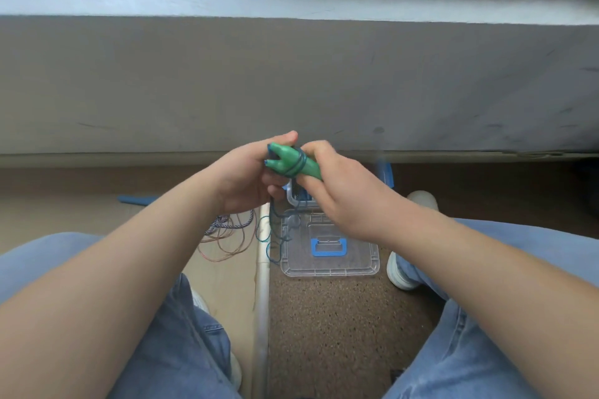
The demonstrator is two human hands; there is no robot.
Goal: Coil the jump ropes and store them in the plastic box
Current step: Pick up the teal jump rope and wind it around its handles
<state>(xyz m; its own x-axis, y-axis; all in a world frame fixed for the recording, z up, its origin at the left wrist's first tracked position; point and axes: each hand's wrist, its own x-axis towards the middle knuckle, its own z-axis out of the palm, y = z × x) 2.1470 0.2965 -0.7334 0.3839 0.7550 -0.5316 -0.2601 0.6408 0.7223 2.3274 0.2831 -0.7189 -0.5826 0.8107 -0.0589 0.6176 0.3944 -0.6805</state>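
Note:
Both hands meet in mid-air over the floor. My right hand [343, 191] grips the two green jump-rope handles [291, 160], held side by side with dark blue-green cord wound round them. My left hand [249, 178] curls its fingers round the handle tips and the cord. The loose end of that cord [270, 236] hangs down to the floor. A clear plastic box [299, 197] with blue latches stands on the floor, mostly hidden behind my right hand. Its clear lid [330, 256] with a blue handle lies flat in front of it.
A tangle of thin brown and purple rope [227, 236] lies on the light floor to the left, with a blue handle [136, 199] beyond it. A pale strip [262, 301] divides light floor from brown carpet. A grey wall runs close ahead. My knees and shoes flank the lid.

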